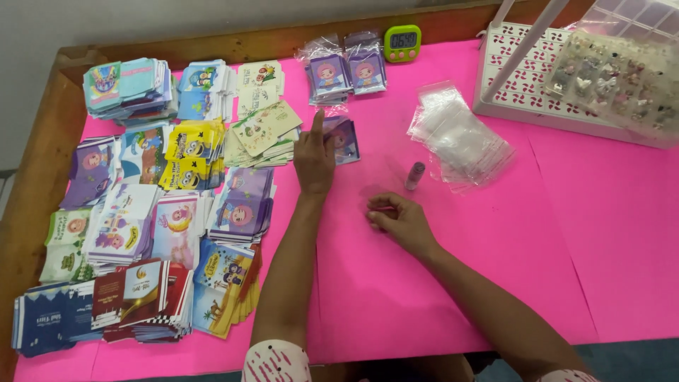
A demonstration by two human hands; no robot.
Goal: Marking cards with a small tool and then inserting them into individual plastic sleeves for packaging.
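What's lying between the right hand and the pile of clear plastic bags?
In the head view, a small upright lilac tube stands on the pink table cover between the right hand and the clear bags.

The purple card (344, 139) is partly covered by the left hand (314, 161); the tray (537, 85) contents are blurred and cut off at the right edge.

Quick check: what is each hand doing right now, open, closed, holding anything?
Left hand: open, fingers on the purple card.
Right hand: closed, pinching something small and pink; what it is cannot be told.
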